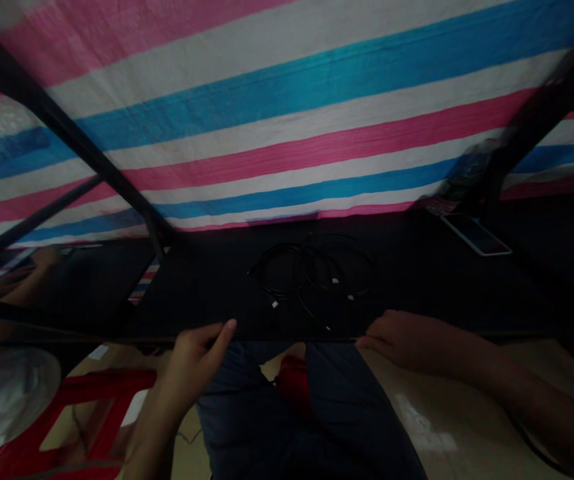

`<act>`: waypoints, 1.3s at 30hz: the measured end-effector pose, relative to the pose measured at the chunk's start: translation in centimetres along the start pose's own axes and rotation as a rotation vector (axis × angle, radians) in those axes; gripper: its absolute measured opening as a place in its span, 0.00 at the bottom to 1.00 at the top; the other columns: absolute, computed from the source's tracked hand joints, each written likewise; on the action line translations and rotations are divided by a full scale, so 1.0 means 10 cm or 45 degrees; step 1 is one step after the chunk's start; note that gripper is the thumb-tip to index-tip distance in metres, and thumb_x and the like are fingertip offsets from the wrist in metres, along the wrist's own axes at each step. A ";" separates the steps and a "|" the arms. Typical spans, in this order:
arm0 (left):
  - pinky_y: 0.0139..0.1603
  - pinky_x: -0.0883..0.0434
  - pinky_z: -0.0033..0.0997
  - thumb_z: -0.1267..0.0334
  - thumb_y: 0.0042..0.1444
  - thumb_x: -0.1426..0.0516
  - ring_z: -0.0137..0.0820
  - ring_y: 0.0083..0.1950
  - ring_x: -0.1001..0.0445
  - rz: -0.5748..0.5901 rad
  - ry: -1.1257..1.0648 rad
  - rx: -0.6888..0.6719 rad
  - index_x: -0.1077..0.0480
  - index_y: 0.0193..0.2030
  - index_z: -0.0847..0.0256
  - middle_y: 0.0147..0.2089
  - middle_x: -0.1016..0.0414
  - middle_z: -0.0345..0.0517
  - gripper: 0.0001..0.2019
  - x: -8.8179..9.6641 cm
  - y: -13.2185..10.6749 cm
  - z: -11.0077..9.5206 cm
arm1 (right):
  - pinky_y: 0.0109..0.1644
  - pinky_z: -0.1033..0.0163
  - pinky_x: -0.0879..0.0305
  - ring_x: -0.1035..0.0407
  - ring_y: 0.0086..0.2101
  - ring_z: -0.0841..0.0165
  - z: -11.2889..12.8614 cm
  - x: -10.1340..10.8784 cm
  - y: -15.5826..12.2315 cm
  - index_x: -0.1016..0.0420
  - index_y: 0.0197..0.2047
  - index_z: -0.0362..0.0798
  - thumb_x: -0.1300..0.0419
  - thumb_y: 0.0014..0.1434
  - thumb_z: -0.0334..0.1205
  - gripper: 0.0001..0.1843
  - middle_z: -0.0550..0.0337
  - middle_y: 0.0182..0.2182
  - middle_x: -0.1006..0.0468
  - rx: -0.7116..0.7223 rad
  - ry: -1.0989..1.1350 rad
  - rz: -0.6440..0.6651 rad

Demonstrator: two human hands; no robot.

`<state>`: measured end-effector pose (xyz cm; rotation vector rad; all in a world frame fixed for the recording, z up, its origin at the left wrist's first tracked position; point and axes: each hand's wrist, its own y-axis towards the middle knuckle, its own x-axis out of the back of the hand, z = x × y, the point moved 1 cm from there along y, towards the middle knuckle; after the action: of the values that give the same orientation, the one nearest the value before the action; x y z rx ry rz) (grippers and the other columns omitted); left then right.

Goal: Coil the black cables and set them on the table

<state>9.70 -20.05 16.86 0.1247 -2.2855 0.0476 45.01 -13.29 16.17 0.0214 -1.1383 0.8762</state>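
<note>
A tangle of thin black cables point(311, 277) lies on the black tabletop point(207, 293), with small white-and-metal connector ends showing. My left hand point(199, 363) is at the table's front edge, thumb raised and nothing in it. My right hand point(401, 340) rests at the same edge, fingers pointing left and empty. The cables lie just beyond both hands, not touching either one. Dim light makes the cable ends hard to separate.
A smartphone point(475, 235) lies at the table's back right, beside a wrapped packet point(467, 173). Black metal bars point(51, 120) cross in front of a striped tarpaulin point(287, 133). Another person's hand point(31, 273) shows at far left. A red plastic stool point(97, 393) stands below left.
</note>
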 end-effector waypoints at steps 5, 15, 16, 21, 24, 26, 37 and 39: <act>0.27 0.43 0.28 0.51 0.67 0.50 0.28 0.24 0.36 0.381 -0.041 -0.136 0.34 0.21 0.59 0.21 0.34 0.38 0.24 -0.45 0.02 -0.34 | 0.30 0.63 0.46 0.28 0.28 0.64 0.29 -0.01 -0.01 0.19 0.33 0.45 0.48 0.71 0.46 0.22 0.51 0.29 0.20 0.123 0.035 0.032; 0.22 0.47 0.27 0.50 0.62 0.44 0.26 0.21 0.43 -0.329 -0.202 0.145 0.40 0.16 0.58 0.17 0.45 0.36 0.25 -0.07 0.05 0.05 | 0.27 0.64 0.48 0.38 0.22 0.71 -0.09 0.03 0.03 0.31 0.23 0.46 0.51 0.70 0.56 0.30 0.60 0.21 0.29 0.054 0.364 0.015; 0.22 0.45 0.27 0.50 0.62 0.43 0.27 0.21 0.42 -0.335 -0.205 0.186 0.38 0.16 0.59 0.18 0.42 0.37 0.25 -0.03 0.04 0.13 | 0.28 0.64 0.48 0.37 0.23 0.71 -0.14 0.00 0.02 0.31 0.23 0.46 0.51 0.70 0.56 0.30 0.60 0.21 0.29 0.043 0.353 0.023; 0.23 0.45 0.27 0.50 0.63 0.45 0.26 0.21 0.43 -0.248 -0.118 0.116 0.40 0.17 0.58 0.18 0.45 0.35 0.25 -0.07 -0.01 0.20 | 0.32 0.62 0.44 0.28 0.27 0.65 -0.21 -0.14 0.05 0.23 0.28 0.45 0.51 0.71 0.52 0.28 0.53 0.26 0.21 -0.028 0.233 0.036; 0.25 0.43 0.27 0.50 0.64 0.48 0.27 0.23 0.40 -0.132 -0.045 0.043 0.38 0.19 0.59 0.19 0.42 0.36 0.23 -0.18 0.00 0.04 | 0.34 0.60 0.42 0.25 0.31 0.62 -0.15 -0.18 0.09 0.19 0.31 0.45 0.50 0.71 0.49 0.26 0.49 0.30 0.18 -0.066 0.138 -0.019; 0.27 0.42 0.27 0.50 0.65 0.49 0.28 0.24 0.36 0.038 -0.016 -0.015 0.36 0.21 0.59 0.20 0.38 0.37 0.23 -0.27 0.01 -0.10 | 0.33 0.61 0.42 0.25 0.30 0.62 -0.08 -0.20 0.09 0.19 0.31 0.45 0.49 0.71 0.48 0.25 0.50 0.29 0.18 -0.030 0.124 0.001; 0.28 0.43 0.28 0.50 0.66 0.51 0.28 0.25 0.39 0.283 -0.127 -0.113 0.37 0.22 0.59 0.22 0.41 0.36 0.23 -0.44 -0.01 -0.33 | 0.29 0.64 0.48 0.34 0.23 0.70 0.04 -0.13 0.02 0.27 0.26 0.47 0.47 0.70 0.45 0.22 0.60 0.21 0.27 0.147 0.363 -0.032; 0.28 0.42 0.28 0.48 0.65 0.50 0.28 0.26 0.38 0.244 -0.101 -0.083 0.36 0.22 0.59 0.22 0.39 0.37 0.23 -0.30 0.01 -0.22 | 0.28 0.64 0.49 0.36 0.22 0.71 -0.10 -0.09 0.00 0.29 0.25 0.47 0.46 0.69 0.47 0.22 0.62 0.20 0.29 0.144 0.391 -0.095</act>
<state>13.33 -19.55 16.09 -0.1292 -2.3690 0.0684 45.72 -13.43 14.96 0.0214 -0.7965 0.8437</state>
